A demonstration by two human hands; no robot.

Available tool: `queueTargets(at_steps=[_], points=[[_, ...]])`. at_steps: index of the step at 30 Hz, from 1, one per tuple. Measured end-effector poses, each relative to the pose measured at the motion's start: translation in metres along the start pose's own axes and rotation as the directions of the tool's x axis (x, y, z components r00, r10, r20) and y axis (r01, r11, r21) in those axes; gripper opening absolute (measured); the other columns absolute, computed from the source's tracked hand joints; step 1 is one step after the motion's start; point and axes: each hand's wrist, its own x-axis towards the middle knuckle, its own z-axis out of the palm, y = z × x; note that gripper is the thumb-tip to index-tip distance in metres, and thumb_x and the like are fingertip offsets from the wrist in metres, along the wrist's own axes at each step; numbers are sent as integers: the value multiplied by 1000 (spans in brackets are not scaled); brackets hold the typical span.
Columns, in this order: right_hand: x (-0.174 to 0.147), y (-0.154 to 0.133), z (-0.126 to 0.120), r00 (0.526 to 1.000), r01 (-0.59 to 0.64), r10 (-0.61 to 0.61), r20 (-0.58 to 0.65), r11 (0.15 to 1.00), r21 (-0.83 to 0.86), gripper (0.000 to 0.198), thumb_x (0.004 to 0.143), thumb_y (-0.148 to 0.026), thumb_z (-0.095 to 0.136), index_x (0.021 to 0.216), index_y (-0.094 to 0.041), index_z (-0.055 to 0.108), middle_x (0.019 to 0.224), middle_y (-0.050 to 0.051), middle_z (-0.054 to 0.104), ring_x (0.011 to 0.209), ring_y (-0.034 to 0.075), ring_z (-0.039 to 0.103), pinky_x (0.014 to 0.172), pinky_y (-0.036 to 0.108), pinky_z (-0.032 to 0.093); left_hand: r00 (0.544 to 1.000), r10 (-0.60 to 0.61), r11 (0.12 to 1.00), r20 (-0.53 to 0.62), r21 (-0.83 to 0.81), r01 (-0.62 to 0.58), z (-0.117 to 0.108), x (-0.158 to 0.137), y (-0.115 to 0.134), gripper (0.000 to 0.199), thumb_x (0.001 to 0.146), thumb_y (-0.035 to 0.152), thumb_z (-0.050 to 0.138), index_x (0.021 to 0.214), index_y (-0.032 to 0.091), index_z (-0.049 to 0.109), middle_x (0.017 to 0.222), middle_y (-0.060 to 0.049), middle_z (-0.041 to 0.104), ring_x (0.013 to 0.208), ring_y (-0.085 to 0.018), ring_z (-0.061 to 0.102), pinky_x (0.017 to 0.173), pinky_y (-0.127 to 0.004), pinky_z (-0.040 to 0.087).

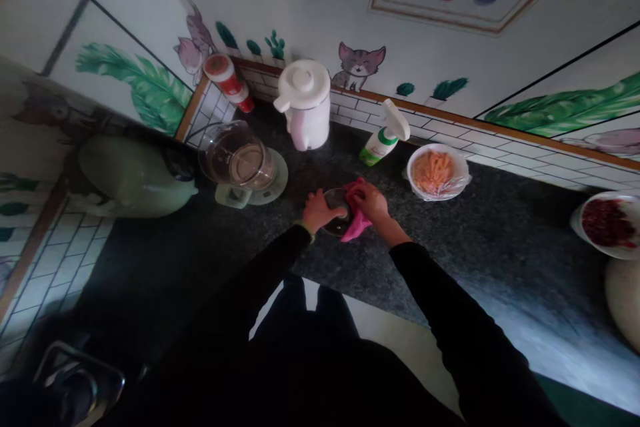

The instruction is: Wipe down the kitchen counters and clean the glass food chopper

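Observation:
My left hand (319,212) is closed on the near-left edge of a clear round lid (335,197), its thumb lying across the top. The lid is see-through against the dark counter, so its exact shape is hard to make out. My right hand (371,201) grips a pink cloth (356,229) and presses it to the lid's right side. Part of the cloth hangs down toward me. To the left stands a food processor base with a clear bowl (235,159). A spray bottle (379,144) stands just beyond my right hand.
Along the wall are a white jug (307,110), a red-and-white canister (227,79) and a film-wrapped bowl of orange strips (434,172). A bowl of dark red food (607,223) sits far right. A pale green appliance (135,177) stands left on the dark counter (240,253).

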Motion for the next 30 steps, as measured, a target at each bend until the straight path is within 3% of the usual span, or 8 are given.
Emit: queueTargets(at_steps=[6,12,19,25,27,30], points=[[24,-41,12,978,115,-88,189,984,-138,16,90,-21,65,100,-25,76,108,5,69,103,21,60,90,30,46,1000,-22,1000,6,22,22,-1,-2,2,89,68,65,83,135,15,51,140,-22,55,134,-37,56,105,-37,44],[18,-22,-7,990,-59,76,123,989,-137,18,92,-23,65,106,-25,76,114,4,70,105,19,62,92,28,48,999,-31,999,9,29,30,-5,-6,4,83,69,65,82,130,17,54,139,-21,55,128,-38,60,101,-39,46],[32,-57,6,959,117,-57,276,972,-205,19,89,-19,64,99,-27,78,113,5,69,106,21,62,89,29,49,1000,8,1000,7,18,-8,0,-1,0,87,69,66,81,133,15,52,137,-22,58,132,-38,57,105,-39,44],[2,-14,-24,984,-125,147,103,972,-198,21,91,-22,62,105,-24,78,119,6,71,109,20,63,92,28,50,1000,-17,999,5,29,16,-3,-4,1,85,69,68,81,132,16,54,139,-22,55,126,-38,60,102,-39,45],[1,-17,-23,983,-145,166,83,965,-219,21,91,-21,61,103,-24,78,121,6,70,110,20,63,90,27,50,1000,-12,999,7,39,12,-4,-5,2,85,69,66,81,132,17,54,140,-22,55,127,-38,59,103,-40,45],[18,-42,-9,981,-82,123,152,965,-248,20,88,-21,63,99,-27,79,115,4,71,103,19,65,82,25,49,1000,-3,1000,9,27,3,-4,-3,2,85,68,66,81,132,16,54,139,-23,57,127,-39,59,103,-41,44]])
